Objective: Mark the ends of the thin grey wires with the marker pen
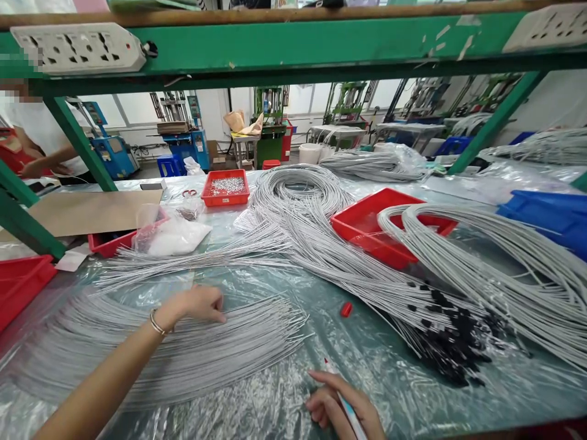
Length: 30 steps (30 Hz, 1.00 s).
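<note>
A wide fan of thin grey cables [151, 360] lies spread on the plastic-covered table, cut ends pointing right. My left hand [202, 304] rests over the upper part of this fan with its fingers curled down. Whether it pinches any cable is hidden. In my right hand [343, 403], at the front edge, is a white and blue marker pen [348, 410] with its red tip [326, 362] bare and pointing up. This hand is apart from the cables. A red pen cap [346, 309] lies on the table beyond it.
A coiled cable bundle [298, 189] stretches toward black-ended cables [454, 336] on the right. Red trays [362, 211], another cable loop [518, 263] and a blue bin [545, 214] stand around. A green shelf beam [293, 46] crosses above. At far left is a person [46, 143].
</note>
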Motion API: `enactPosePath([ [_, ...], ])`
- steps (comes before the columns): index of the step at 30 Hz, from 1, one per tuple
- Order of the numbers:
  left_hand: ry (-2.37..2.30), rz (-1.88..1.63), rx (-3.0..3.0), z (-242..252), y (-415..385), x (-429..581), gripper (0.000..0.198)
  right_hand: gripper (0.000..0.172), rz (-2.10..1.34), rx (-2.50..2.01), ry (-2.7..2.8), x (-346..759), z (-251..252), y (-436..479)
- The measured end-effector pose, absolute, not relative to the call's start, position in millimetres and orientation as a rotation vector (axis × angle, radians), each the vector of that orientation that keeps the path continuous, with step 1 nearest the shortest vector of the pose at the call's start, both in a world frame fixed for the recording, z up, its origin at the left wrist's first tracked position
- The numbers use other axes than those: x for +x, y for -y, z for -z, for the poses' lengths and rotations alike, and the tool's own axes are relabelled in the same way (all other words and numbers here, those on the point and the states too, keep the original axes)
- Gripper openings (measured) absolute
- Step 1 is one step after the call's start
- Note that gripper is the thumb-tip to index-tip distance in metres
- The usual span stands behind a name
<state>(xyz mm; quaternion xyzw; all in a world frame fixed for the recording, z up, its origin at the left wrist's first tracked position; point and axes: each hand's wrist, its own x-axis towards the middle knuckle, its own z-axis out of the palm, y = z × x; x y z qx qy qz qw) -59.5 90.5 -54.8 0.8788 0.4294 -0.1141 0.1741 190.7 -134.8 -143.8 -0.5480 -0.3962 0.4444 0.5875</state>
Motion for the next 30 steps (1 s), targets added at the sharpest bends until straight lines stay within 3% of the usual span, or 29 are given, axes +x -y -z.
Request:
enactPosePath([
  [4,-1.15,0.303,2.437,60,-66,-65,0.013,0.033,-0.963,-1.226,1.028,193,140,136],
  [12,-1.169,0.058,2.387,46,-66,-68,0.032,0.025,-0.972,-1.197,1.071,197,139,140],
  [17,-1.067,0.005,2.287,4,-35,-60,0.04,0.032,-1.126,-1.224,1.005,194,127,133],
  [22,-0.752,0.176,2.189,-12,11,-40,0.036,0.053,-1.317,-0.959,0.932,180,120,116],
  [25,-0.654,0.322,2.108,-2,27,-31,0.035,0.039,-1.288,-0.953,0.808,169,114,112],
  [30,-0.593,0.226,1.921,18,47,-8,0.036,0.04,-1.164,-1.081,0.903,156,101,120],
])
